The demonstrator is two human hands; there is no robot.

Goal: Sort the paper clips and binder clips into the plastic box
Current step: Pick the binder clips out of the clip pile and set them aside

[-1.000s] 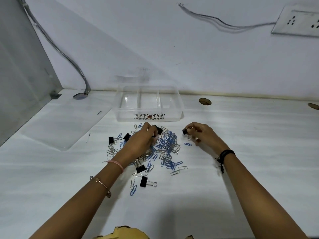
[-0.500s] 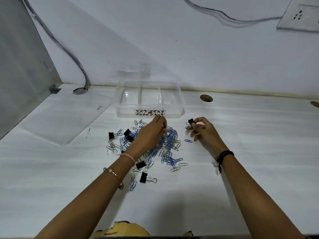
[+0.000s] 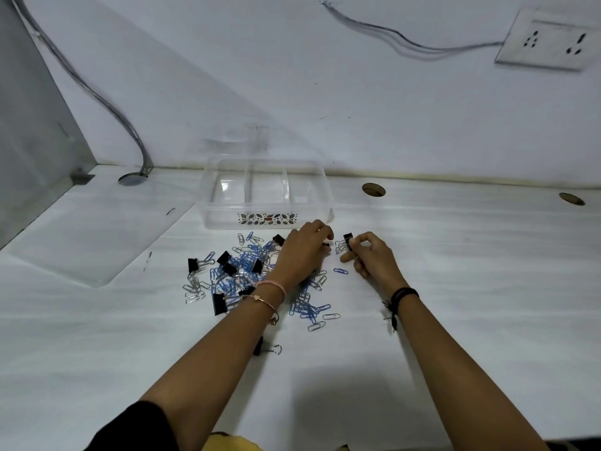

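Here, in the head view, the right hand (image 3: 370, 255) is raised a little off the white table (image 3: 471, 288), thumb and forefinger pinched on a black binder clip (image 3: 348, 241) whose wire handles hang toward the left hand; the other fingers are curled loosely under. Just below that hand's fingertips a single blue paper clip (image 3: 340, 271) lies flat on the table.

The left hand (image 3: 305, 252) sits just beside the right, palm down, its fingertips drawn together over something small and dark at the far edge of the pile; whether it has a firm hold of it cannot be told. A pink band and a thin metal bangle (image 3: 265, 304) circle the left wrist, and a black cord bracelet (image 3: 403, 294) the right.

Under and to the left of the left hand spreads the heap of blue and silver paper clips (image 3: 240, 271), with several more black binder clips mixed in. One stray binder clip (image 3: 265, 348) lies apart, near the left forearm.

Beyond both hands, close to the left hand's knuckles, stands the clear plastic box (image 3: 265, 219), divided into compartments, with a leaf-pattern label on its near wall. Its clear lid (image 3: 97, 242) lies flat well off to the left.
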